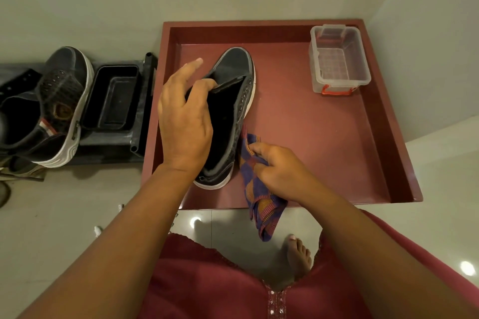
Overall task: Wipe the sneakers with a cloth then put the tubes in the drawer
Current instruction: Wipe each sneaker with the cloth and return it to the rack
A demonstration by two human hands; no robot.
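A dark grey sneaker (234, 101) with a white sole stands in the open maroon drawer (337, 137), toe pointing away from me. My left hand (184, 116) grips its tongue and collar, index finger raised. My right hand (274, 168) holds a blue and orange patterned cloth (259, 197) against the sneaker's right side near the heel; the cloth hangs past the drawer's front edge. The second sneaker (62, 103) lies on a black rack at the left. Small white objects (98, 230) lie on the floor by my left arm, too small to identify.
A clear plastic box (339, 59) with red latches stands in the drawer's far right corner. A black tray (111, 98) sits on the rack (145, 101) beside the second sneaker. My bare foot (298, 256) is on the glossy tiled floor below the drawer.
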